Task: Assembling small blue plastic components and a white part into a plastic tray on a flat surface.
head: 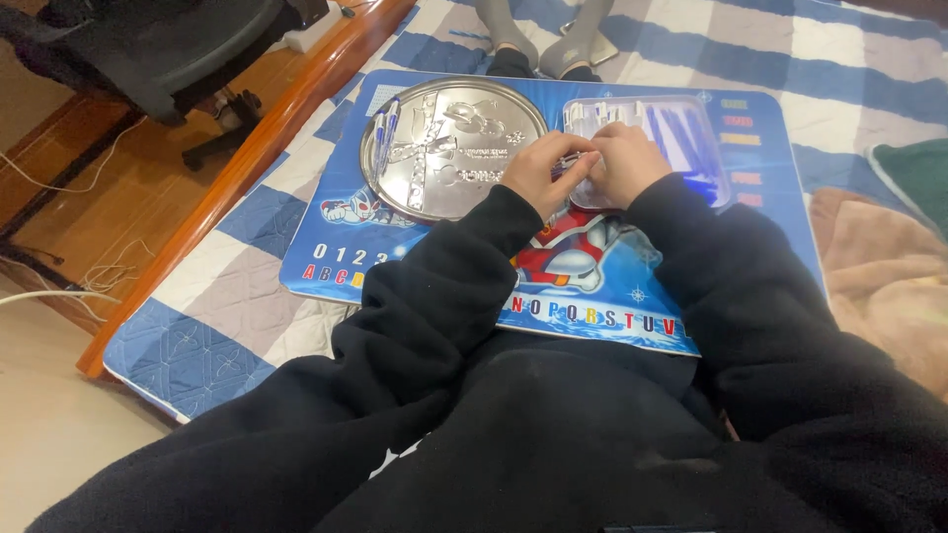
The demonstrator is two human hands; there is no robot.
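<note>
Blue cartoon-printed lap board point(632, 306) is laid flat on a blue-and-white checked bed point(247, 247), and pretty much everything is carried by it. Toward the board's far left corner a round silver metal tray point(434, 178) is set down, with a few blue-capped pens point(383, 133) laid across its left rim. Toward the far right corner a clear plastic tray point(691, 123) is parked, loaded with blue pen parts point(681, 133) lined up inside.

Both hands are brought together right at the gap between the two trays, near the far middle of the board. The left hand point(538, 173) is curled with its fingertips pinched onto something small against the right hand point(622, 163), which is closed down the same way. What's actually being pinched can't be made out, it's hidden by the fingers, though it sits at the near left corner of the plastic tray. So both grips are narrow and closed, touching each other, over that corner.

Black sleeves point(464, 286) are worn on both arms. Beyond the far edge of the board, someone else's grey-socked feet point(543, 44) are seen on the bed. A pinkish blanket point(874, 271) is bunched by the bed's right edge, and a black office chair point(188, 49) is stood on the wooden floor off the left edge.
</note>
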